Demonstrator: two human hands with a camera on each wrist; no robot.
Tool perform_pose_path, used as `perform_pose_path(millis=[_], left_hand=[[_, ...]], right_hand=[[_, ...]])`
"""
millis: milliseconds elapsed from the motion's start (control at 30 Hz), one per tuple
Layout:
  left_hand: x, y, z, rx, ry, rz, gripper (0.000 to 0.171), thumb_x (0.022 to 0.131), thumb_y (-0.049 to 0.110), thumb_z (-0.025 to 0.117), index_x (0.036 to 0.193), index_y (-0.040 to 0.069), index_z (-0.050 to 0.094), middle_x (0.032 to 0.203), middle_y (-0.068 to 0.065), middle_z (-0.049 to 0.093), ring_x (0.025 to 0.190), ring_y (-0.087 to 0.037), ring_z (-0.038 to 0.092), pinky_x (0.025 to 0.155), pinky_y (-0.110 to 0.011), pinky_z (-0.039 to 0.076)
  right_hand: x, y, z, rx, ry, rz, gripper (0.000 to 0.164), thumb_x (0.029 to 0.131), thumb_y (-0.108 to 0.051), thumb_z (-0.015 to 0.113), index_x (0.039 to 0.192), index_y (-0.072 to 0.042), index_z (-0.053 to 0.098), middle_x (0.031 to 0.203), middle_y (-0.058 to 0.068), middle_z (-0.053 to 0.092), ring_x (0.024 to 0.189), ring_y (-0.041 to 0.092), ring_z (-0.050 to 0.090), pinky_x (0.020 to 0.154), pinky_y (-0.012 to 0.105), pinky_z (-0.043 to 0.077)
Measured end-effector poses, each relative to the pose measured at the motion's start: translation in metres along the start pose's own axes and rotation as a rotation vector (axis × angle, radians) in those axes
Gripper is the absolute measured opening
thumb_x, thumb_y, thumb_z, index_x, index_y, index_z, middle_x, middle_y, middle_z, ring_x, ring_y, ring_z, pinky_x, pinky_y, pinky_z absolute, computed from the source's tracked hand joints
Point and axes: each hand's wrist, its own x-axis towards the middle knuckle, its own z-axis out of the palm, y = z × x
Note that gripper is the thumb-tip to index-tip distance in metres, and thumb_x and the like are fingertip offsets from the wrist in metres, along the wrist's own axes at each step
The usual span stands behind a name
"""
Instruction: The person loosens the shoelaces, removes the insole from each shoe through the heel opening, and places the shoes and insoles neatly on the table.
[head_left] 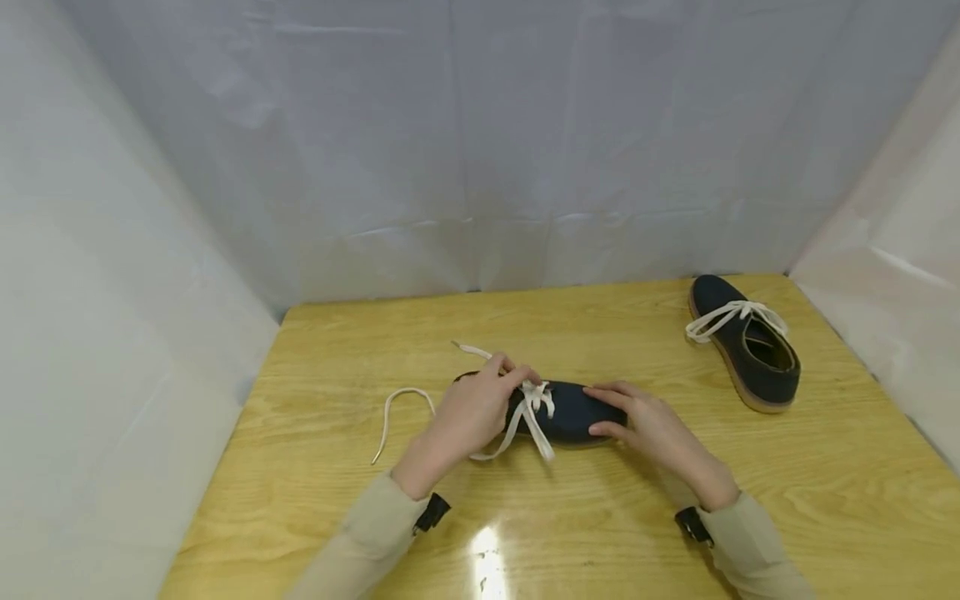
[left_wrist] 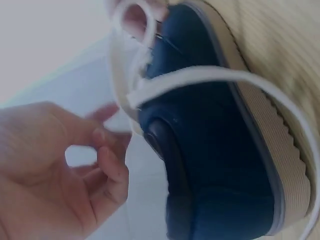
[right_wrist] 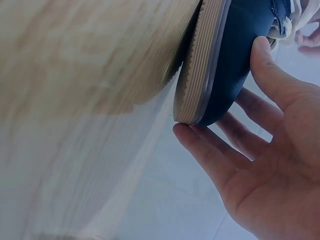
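Observation:
A navy shoe (head_left: pixel 570 412) with a ribbed tan sole lies across the table, its toe pointing right. My right hand (head_left: pixel 660 429) holds the toe, with the thumb on the upper and fingers around the tip in the right wrist view. Over the shoe's opening, my left hand (head_left: pixel 472 408) pinches the white shoelace (left_wrist: pixel 134 127) beside the eyelets, with fingers bent. Part of the lace hangs in a loop over the near side. One loose lace end (head_left: pixel 386 417) curves left on the table; another tip (head_left: pixel 468 347) pokes out behind the left hand.
A second navy shoe (head_left: pixel 765 371), its white laces (head_left: pixel 738 312) tied in a bow, stands at the back right of the wooden table (head_left: pixel 337 350). Pale sheeting (head_left: pixel 465 150) rises behind the table and along both sides.

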Motion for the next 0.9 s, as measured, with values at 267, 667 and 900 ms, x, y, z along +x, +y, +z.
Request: perform_pose_path(millis=[267,667,900], left_hand=[[0.004,-0.006,0.005,-0.210,0.291,0.093,0.006,0.099,0.018,0.068,0.102,0.019,0.073,0.101,0.004,0.069,0.085,-0.013,0.065,0.071,-0.028,0.054],[-0.064,-0.021,-0.033,-0.531,-0.245,0.003,0.020,0.104,0.034,0.057,0.097,0.024,0.072,0.067,0.013,0.061,0.040,-0.002,0.050,0.041,-0.023,0.045],[-0.086,-0.033,-0.019,-0.409,-0.430,-0.027,0.018,0.100,0.031,0.065,0.098,0.018,0.078,0.078,0.010,0.071,0.056,0.000,0.056,0.057,-0.020,0.049]], right_hand=[[0.001,0.001,0.001,-0.015,0.008,-0.013,0.057,0.088,-0.031,0.079,0.139,-0.011,0.063,0.134,0.016,0.062,0.118,0.037,0.063,0.094,0.051,0.053],[0.000,-0.001,0.001,-0.002,0.000,0.003,0.057,0.089,-0.031,0.078,0.140,-0.011,0.062,0.136,0.016,0.060,0.119,0.038,0.063,0.093,0.052,0.053],[0.000,0.000,0.000,-0.005,0.008,-0.008,0.057,0.088,-0.030,0.078,0.140,-0.010,0.062,0.136,0.017,0.061,0.117,0.039,0.063,0.092,0.052,0.053]])
